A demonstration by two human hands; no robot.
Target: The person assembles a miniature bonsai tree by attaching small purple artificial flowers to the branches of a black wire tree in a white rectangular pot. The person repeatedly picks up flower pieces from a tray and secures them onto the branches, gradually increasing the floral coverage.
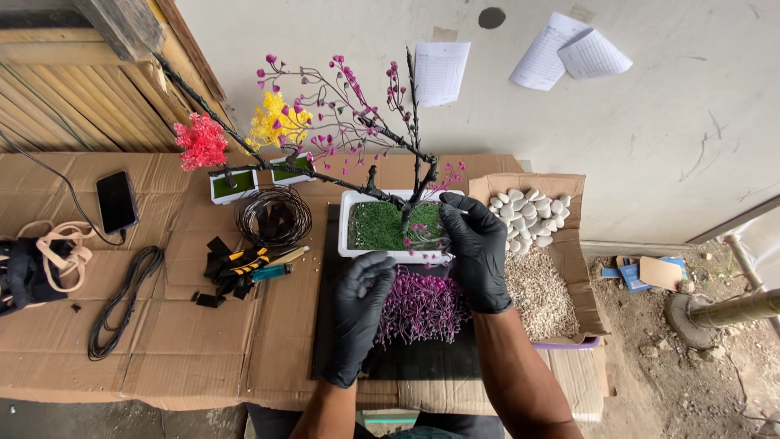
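Pink-beaded twigs (422,307) are pinched by the left hand (357,313), the right hand (475,252) is closed on the partly bloomed wire tree (382,162), many sprigs left unattached.

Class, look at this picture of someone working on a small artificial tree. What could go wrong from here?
The right hand pinches a thin branch of the tree; a tug might tip its white planter. The left hand rests beside the pile of purple sprigs and could scatter them.
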